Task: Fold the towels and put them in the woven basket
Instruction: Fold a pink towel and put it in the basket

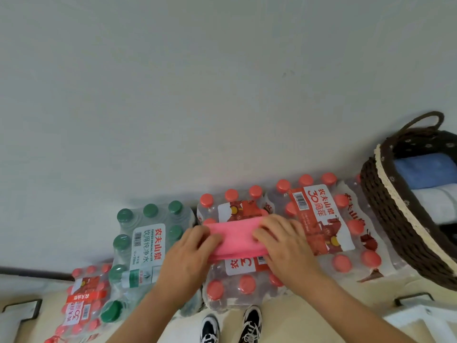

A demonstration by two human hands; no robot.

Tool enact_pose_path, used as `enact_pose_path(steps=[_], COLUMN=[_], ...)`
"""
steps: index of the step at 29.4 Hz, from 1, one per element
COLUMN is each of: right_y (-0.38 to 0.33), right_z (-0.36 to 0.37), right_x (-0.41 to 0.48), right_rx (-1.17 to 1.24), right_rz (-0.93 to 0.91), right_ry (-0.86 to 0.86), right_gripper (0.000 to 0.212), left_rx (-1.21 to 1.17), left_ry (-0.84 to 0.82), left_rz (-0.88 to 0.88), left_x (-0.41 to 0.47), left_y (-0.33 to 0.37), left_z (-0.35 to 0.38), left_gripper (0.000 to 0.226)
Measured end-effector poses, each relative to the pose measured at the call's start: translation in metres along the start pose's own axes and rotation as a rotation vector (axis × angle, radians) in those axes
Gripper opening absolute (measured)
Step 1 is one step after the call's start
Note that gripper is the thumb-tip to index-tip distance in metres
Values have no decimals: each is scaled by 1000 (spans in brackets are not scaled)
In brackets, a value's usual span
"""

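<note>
A pink towel [236,237], folded into a narrow band, lies on top of a shrink-wrapped pack of red-capped water bottles [237,280]. My left hand [190,251] grips the towel's left end, fingers curled over it. My right hand [284,241] holds the right end, fingers over the top edge. The dark brown woven basket [385,214] with a cream rim stands at the right on another pack. Inside it lie a folded blue towel [425,172] and a folded white towel [437,201].
A second red-capped pack [329,219] lies between the towel and the basket. A green-capped pack [146,238] sits to the left, another red-capped pack [84,303] at the lower left. A pale wall [222,95] rises behind. My shoes [232,325] show below.
</note>
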State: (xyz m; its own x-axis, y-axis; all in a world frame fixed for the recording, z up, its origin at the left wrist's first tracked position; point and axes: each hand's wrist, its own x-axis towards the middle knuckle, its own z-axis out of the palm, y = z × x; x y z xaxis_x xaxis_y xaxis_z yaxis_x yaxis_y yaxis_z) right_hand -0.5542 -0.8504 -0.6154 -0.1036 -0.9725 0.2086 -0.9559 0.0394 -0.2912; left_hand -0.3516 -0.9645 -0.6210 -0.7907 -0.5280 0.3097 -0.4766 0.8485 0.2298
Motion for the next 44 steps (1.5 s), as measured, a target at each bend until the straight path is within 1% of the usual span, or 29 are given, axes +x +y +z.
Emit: enact_pose_path(steps=[3, 5, 6, 7, 8, 9, 10, 11, 12, 13, 14, 15, 16, 17, 20, 22, 24, 25, 27, 30, 32, 35, 36, 38, 39, 41, 43, 44], right_y=[-5, -11, -13, -15, -16, -17, -18, -19, -22, -24, -25, -27, -29, -31, -36, -39, -43, -45, -49, -53, -51, -49, -49, -46, -44, -32, -15, -2], right_z=[2, 1, 1, 1, 2, 1, 0, -2, -5, -8, -12, -17, -21, -25, -31, -29, -22, -17, -9, -3, -3, -11, -15, -29, -40, -74, -119, -144], right_x=[-17, -22, -22, -20, -17, -13, -7, -1, 4, 8, 12, 14, 17, 20, 20, 13, 3, -4, -15, -25, -28, -25, -23, -22, -22, -25, -31, -35], right_rx=[35, 57, 51, 40, 16, -15, -47, -69, -66, -38, -9, -4, -25, -50, -95, -137, -148, -153, -155, -193, -181, -93, -63, -5, 47, 236, 448, 526], right_rz=[84, 107, 120, 154, 198, 247, 293, 332, 373, 422, 461, 479, 473, 455, 410, 349, 294, 273, 281, 272, 255, 286, 302, 306, 311, 353, 429, 462], right_ry=[17, 91, 122, 139, 142, 124, 96, 55, -2, -83, -169, -236, -281, -304, -370, -383, -307, -253, -180, -93, -81, -177, -224, -266, -262, -209, -145, -106], right_gripper=[26, 21, 25, 33, 39, 40, 35, 28, 27, 38, 54, 67, 73, 73, 67, 59, 47, 45, 50, 61, 56, 40, 39, 37, 34, 28, 27, 30], left_rx=[-91, -148, -176, -209, -246, -284, -332, -398, -470, -535, -566, -566, -537, -487, -377, -366, -373, -387, -411, -406, -399, -333, -318, -341, -372, -453, -585, -665], left_ry=[-97, -143, -139, -134, -134, -127, -122, -129, -147, -164, -181, -194, -214, -240, -308, -289, -243, -226, -227, -317, -319, -218, -184, -189, -207, -248, -251, -236], left_rz=[-67, -110, -128, -150, -172, -204, -255, -320, -386, -441, -474, -483, -471, -442, -314, -246, -223, -224, -210, -151, -101, -49, -21, 23, 22, -15, -87, -127], left_x=[-9, -13, -13, -10, -7, -3, 0, 3, 6, 7, 7, 9, 10, 11, 4, -9, -21, -25, -27, -28, -30, -27, -25, -17, -11, 7, 34, 50], left_y=[6, 11, 10, 9, 8, 8, 9, 12, 14, 16, 15, 12, 8, 4, -3, -1, 2, 3, 3, -3, -9, -14, -14, -9, -4, 12, 37, 54], left_z=[-3, -7, -8, -9, -8, -8, -6, -5, -5, -4, -4, -4, -5, -5, -1, 2, 6, 7, 5, -1, -4, -8, -10, -15, -20, -32, -43, -48], left_gripper=[40, 34, 29, 27, 26, 22, 17, 19, 36, 59, 78, 89, 91, 87, 67, 57, 49, 49, 51, 54, 56, 51, 48, 43, 40, 32, 34, 38])
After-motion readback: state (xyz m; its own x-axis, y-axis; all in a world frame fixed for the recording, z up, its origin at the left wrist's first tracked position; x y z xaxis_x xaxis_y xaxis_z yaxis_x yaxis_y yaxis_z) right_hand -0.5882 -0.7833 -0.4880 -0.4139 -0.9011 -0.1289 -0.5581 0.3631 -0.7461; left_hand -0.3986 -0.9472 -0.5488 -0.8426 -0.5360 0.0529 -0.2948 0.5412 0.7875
